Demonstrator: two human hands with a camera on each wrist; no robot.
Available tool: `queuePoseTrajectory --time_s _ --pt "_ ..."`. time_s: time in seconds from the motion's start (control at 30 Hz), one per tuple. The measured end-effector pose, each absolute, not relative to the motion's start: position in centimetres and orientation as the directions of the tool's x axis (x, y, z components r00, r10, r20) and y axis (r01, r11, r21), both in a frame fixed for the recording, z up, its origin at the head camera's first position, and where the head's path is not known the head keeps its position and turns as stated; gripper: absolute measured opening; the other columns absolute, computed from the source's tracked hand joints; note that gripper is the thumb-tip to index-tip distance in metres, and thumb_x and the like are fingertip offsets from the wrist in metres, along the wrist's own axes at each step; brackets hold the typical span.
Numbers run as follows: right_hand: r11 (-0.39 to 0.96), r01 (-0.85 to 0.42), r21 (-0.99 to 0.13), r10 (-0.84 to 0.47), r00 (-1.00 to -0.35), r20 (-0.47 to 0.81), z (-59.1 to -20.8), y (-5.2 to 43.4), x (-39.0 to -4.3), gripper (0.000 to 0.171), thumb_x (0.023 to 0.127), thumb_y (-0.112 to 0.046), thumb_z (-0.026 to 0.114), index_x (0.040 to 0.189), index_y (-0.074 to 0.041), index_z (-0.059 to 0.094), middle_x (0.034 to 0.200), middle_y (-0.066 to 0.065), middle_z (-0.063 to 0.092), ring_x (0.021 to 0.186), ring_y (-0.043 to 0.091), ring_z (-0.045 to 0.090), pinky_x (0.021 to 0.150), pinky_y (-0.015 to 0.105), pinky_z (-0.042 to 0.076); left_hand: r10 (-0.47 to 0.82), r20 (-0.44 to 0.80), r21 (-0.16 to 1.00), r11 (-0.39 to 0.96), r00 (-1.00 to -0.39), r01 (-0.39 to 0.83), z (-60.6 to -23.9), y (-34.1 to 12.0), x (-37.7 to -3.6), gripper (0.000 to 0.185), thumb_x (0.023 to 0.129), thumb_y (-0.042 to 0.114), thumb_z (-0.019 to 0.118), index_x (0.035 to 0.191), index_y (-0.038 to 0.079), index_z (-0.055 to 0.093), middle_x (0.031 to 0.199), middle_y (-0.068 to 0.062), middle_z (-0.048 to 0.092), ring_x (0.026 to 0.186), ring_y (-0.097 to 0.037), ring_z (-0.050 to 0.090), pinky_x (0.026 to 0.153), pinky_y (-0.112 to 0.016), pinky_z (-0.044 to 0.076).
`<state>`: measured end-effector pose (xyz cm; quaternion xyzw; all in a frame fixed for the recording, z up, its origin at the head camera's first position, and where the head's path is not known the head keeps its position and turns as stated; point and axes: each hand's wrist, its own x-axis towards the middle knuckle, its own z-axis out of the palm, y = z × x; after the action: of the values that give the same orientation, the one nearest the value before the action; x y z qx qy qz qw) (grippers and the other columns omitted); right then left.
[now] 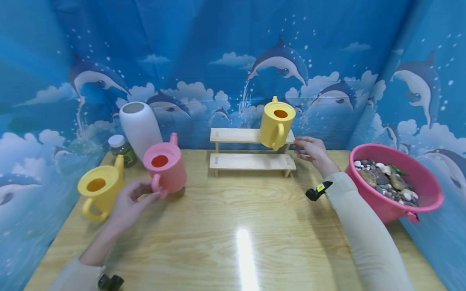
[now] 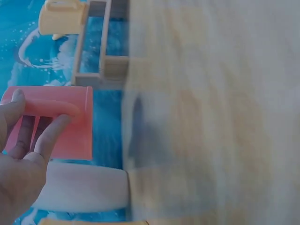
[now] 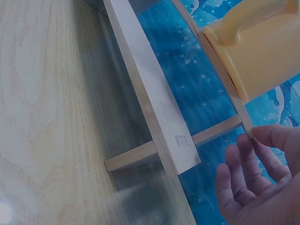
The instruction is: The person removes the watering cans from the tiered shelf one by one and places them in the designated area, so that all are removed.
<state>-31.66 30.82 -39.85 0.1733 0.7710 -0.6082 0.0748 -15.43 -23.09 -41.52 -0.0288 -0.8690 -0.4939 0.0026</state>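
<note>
My left hand (image 1: 128, 205) grips the handle of a pink watering can (image 1: 173, 168), thumb and fingers around it in the left wrist view. The can is upright, its base raised off the tabletop. At the right, my right hand (image 1: 312, 152) pinches the end of the upper board of a two-tier wooden stand (image 3: 157, 101) between thumb and index finger; the other fingers are loosely bent. A yellow watering can (image 1: 272, 126) stands on that upper board, close to the pinched end. The lower board (image 1: 250, 161) carries nothing.
Left of the pink can stand a second yellow watering can (image 1: 105, 190), a white vase (image 1: 141, 129) and a small white-lidded jar (image 1: 121, 153). A pink bucket (image 1: 374, 205) with stones (image 1: 386, 178) is beside my right forearm. Dolphin-printed blue sheeting (image 1: 198, 44) surrounds the wooden table (image 1: 205, 232).
</note>
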Motion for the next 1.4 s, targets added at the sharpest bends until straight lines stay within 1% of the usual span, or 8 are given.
queuePoseTrajectory --time_s 0.13,0.3,0.53,0.77,0.97,1.23,1.3,1.4 --pt "0.203 0.355 -0.913 0.17 -0.931 -0.324 -39.9 30.9 -31.8 0.054 0.108 -0.034 0.061 0.157 -0.015 0.05 0.113 -0.007 0.067 0.095 0.007 0.071 0.093 0.025 0.063 0.036 0.001 0.845 0.535 -0.999 0.02 -42.2 -24.1 -14.6 0.041 0.099 0.04 0.074 0.132 0.016 0.067 0.128 -0.008 0.074 0.106 0.007 0.063 0.104 -0.033 0.052" --pt "0.2 0.36 -0.911 0.163 -0.929 -0.332 -40.0 30.9 -31.8 0.056 0.107 -0.036 0.061 0.158 -0.015 0.049 0.116 -0.007 0.067 0.095 0.006 0.071 0.096 0.026 0.062 0.03 -0.03 0.832 0.555 -0.999 -0.008 -43.2 -25.0 -14.0 0.039 0.097 0.036 0.077 0.129 0.015 0.068 0.126 -0.007 0.076 0.107 0.007 0.064 0.097 -0.017 0.053" --pt "0.199 0.365 -0.91 0.182 -0.926 -0.332 -40.1 30.9 -31.8 0.055 0.108 -0.035 0.06 0.158 -0.015 0.049 0.116 -0.007 0.066 0.096 0.006 0.071 0.1 0.028 0.062 0.046 -0.101 0.84 0.539 -0.994 -0.06 -44.3 -25.3 -13.4 0.04 0.096 0.032 0.079 0.13 0.014 0.067 0.129 -0.009 0.074 0.126 -0.025 0.067 0.11 -0.055 0.054" --pt "0.191 0.367 -0.911 0.164 -0.927 -0.339 -39.9 31.0 -31.8 0.054 0.108 -0.035 0.061 0.157 -0.015 0.05 0.12 -0.004 0.069 0.094 0.007 0.073 0.097 0.027 0.063 0.073 -0.078 0.849 0.528 -0.994 -0.028 -45.0 -26.0 -13.0 0.037 0.094 0.026 0.081 0.126 0.012 0.069 0.125 -0.008 0.075 0.104 0.008 0.066 0.09 -0.013 0.054" --pt "0.182 0.366 -0.913 0.168 -0.926 -0.337 -39.9 31.0 -31.7 0.054 0.107 -0.034 0.061 0.157 -0.015 0.05 0.107 -0.01 0.069 0.094 0.007 0.073 0.098 0.028 0.062 0.057 -0.073 0.843 0.536 -0.996 -0.031 -45.1 -26.4 -12.6 0.042 0.092 0.029 0.083 0.127 0.012 0.07 0.124 -0.006 0.077 0.102 0.014 0.064 0.089 -0.01 0.053" --pt "0.193 0.353 -0.916 0.157 -0.932 -0.326 -39.8 30.9 -31.6 0.054 0.107 -0.033 0.061 0.156 -0.014 0.05 0.101 -0.013 0.07 0.097 0.009 0.073 0.094 0.026 0.063 -0.036 0.155 0.868 0.482 -0.987 0.119 -43.5 -26.8 -11.9 0.035 0.096 0.013 0.078 0.124 -0.005 0.066 0.101 0.03 0.072 0.092 0.011 0.067 0.083 -0.006 0.055" --pt "0.193 0.349 -0.917 0.156 -0.934 -0.322 -39.8 31.0 -31.6 0.054 0.107 -0.033 0.061 0.156 -0.014 0.05 0.102 -0.012 0.07 0.094 0.008 0.073 0.091 0.025 0.063 -0.07 0.163 0.866 0.487 -0.984 0.109 -42.6 -26.8 -12.0 0.035 0.098 0.015 0.076 0.125 -0.005 0.066 0.101 0.03 0.071 0.092 0.013 0.067 0.081 -0.006 0.056" --pt "0.192 0.348 -0.918 0.16 -0.934 -0.32 -39.8 31.0 -31.6 0.053 0.107 -0.032 0.061 0.156 -0.013 0.051 0.103 -0.011 0.07 0.091 0.007 0.072 0.09 0.024 0.064 -0.113 0.124 0.848 0.528 -0.986 0.046 -41.1 -26.4 -12.2 0.039 0.101 0.028 0.073 0.13 0.002 0.066 0.113 0.012 0.076 0.095 0.016 0.064 0.08 -0.005 0.055"
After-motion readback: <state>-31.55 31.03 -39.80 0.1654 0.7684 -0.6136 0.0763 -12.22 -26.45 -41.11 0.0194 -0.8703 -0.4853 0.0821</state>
